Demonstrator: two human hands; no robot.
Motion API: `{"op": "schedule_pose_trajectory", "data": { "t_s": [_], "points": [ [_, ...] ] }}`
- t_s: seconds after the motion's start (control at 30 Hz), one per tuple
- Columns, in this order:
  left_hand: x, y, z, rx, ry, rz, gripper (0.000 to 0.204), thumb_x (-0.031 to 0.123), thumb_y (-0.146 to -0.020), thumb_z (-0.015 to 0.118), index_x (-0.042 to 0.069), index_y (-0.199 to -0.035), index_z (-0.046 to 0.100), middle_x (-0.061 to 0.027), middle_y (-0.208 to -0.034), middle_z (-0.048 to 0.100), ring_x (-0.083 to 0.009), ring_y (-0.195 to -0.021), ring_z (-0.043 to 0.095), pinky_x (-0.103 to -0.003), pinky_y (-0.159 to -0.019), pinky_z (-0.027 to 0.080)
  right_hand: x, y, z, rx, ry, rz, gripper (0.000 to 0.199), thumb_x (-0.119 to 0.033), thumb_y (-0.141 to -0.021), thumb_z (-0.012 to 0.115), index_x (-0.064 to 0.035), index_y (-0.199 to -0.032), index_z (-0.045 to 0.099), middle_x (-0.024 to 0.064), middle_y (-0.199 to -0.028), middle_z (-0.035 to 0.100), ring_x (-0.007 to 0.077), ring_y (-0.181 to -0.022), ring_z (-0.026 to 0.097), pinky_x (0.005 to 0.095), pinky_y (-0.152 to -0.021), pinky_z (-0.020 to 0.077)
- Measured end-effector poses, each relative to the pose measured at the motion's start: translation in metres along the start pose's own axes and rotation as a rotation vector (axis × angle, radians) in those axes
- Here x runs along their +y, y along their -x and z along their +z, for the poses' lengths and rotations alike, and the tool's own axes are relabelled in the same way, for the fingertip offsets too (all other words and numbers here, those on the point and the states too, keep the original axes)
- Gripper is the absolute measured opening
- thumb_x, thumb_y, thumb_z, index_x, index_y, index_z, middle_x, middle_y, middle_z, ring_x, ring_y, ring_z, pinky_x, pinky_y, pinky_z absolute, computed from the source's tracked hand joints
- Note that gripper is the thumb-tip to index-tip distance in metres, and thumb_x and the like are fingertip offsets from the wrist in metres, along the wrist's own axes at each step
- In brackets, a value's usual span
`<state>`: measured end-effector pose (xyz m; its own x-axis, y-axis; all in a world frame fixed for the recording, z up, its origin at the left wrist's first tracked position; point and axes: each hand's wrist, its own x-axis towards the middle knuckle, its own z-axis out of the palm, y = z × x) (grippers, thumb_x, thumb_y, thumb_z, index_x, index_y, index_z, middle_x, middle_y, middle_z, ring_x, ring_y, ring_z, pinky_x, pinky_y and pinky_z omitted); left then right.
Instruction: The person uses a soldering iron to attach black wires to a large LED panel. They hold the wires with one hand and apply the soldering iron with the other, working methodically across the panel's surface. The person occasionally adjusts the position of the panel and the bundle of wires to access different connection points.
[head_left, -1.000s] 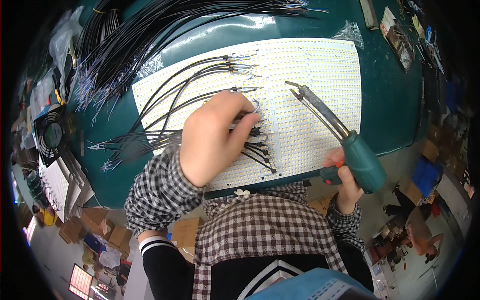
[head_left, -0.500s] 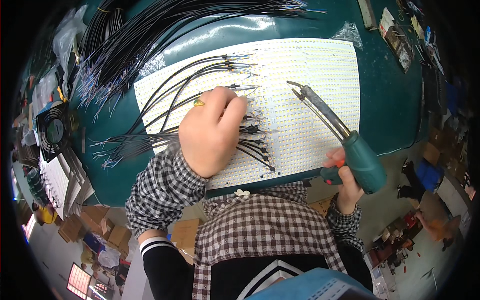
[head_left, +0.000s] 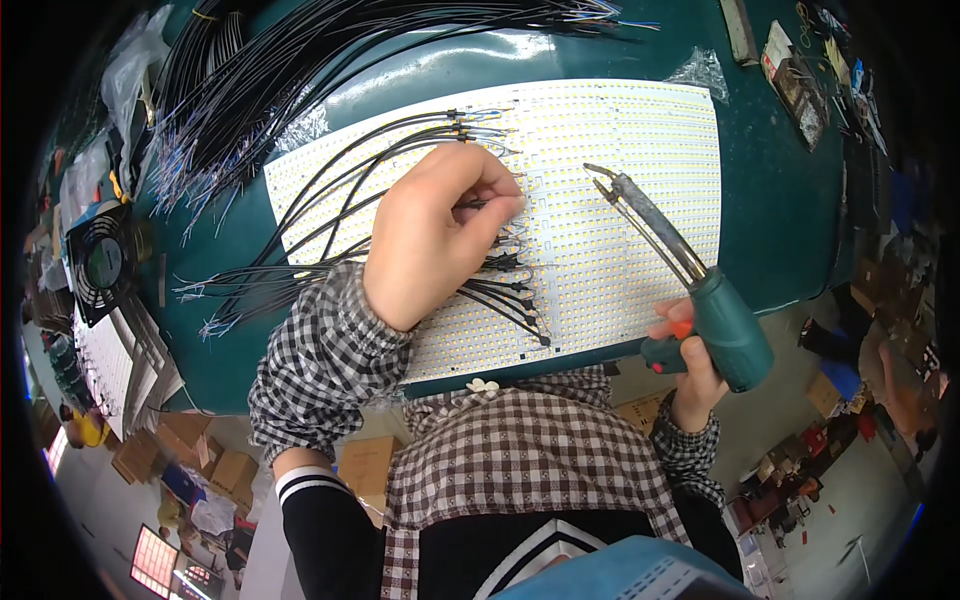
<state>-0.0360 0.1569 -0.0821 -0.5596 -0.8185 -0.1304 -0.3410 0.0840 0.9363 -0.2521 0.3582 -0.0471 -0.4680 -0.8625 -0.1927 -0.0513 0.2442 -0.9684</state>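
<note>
A white LED board [head_left: 640,240], dotted with rows of small yellow chips, lies on the table before me. Several black cables [head_left: 345,155] run onto it, their thin stripped ends along one column near the middle. My left hand [head_left: 430,235] is over these cables, thumb and forefinger pinched on a black cable whose tip is mostly hidden by the fingers. My right hand [head_left: 695,370] grips a green soldering gun [head_left: 732,330] by its handle, a finger at the red trigger. Its metal tip hangs over the board, right of the wire ends and apart from them.
A thick bundle of black cables [head_left: 250,90] covers the far left of the green table [head_left: 775,200]. At the left edge are a small black fan [head_left: 100,262] and stacked papers [head_left: 125,370]. A worn box [head_left: 795,85] and clear plastic scrap [head_left: 700,72] sit far right.
My left hand has shifted right and turned, bringing its pinched fingertips nearer the column of wire ends. The soldering gun's tip has drifted slightly right.
</note>
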Motion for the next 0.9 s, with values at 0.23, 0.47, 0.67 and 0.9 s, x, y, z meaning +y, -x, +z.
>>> {"op": "schedule_pose_trajectory", "data": {
  "t_s": [0.23, 0.47, 0.67, 0.9],
  "points": [
    [0.006, -0.006, -0.003, -0.049, -0.220, 0.063, 0.007, 0.005, -0.080, 0.071, 0.004, -0.083, 0.065, -0.0083, -0.082, 0.061, -0.0216, -0.070, 0.064, -0.032, -0.061, 0.052, -0.001, -0.004, 0.001, -0.014, 0.000, 0.002, 0.049, -0.032, -0.091, 0.067, 0.0095, -0.115, 0.060, 0.0236, -0.105, 0.066, 0.0268, -0.083, 0.069, 0.0350, -0.068, 0.0592],
    [0.001, -0.010, 0.004, 0.015, -0.232, 0.104, 0.007, 0.005, -0.078, 0.070, 0.005, -0.080, 0.063, -0.0081, -0.080, 0.060, -0.0243, -0.071, 0.065, -0.034, -0.062, 0.052, 0.000, 0.000, 0.003, -0.028, -0.040, 0.006, 0.049, -0.029, -0.091, 0.067, 0.0100, -0.120, 0.058, 0.0198, -0.108, 0.065, 0.0306, -0.093, 0.068, 0.0355, -0.069, 0.0599],
    [-0.007, -0.008, 0.008, 0.044, -0.241, 0.207, 0.010, 0.000, -0.077, 0.071, 0.003, -0.082, 0.063, -0.0060, -0.079, 0.058, -0.0161, -0.067, 0.060, -0.027, -0.057, 0.046, -0.003, -0.001, 0.006, -0.059, -0.050, 0.025, 0.049, -0.027, -0.092, 0.066, 0.0099, -0.123, 0.057, 0.0185, -0.109, 0.065, 0.0328, -0.099, 0.067, 0.0364, -0.071, 0.0609],
    [-0.008, -0.008, 0.010, 0.059, -0.325, 0.247, 0.010, 0.001, -0.076, 0.071, 0.004, -0.081, 0.063, -0.0074, -0.078, 0.058, -0.0213, -0.067, 0.061, -0.031, -0.059, 0.048, -0.005, -0.002, 0.001, -0.145, -0.005, 0.092, 0.047, -0.021, -0.088, 0.071, 0.0086, -0.121, 0.058, 0.0175, -0.104, 0.067, 0.0265, -0.092, 0.068, 0.0358, -0.074, 0.0601]
  ]
}}
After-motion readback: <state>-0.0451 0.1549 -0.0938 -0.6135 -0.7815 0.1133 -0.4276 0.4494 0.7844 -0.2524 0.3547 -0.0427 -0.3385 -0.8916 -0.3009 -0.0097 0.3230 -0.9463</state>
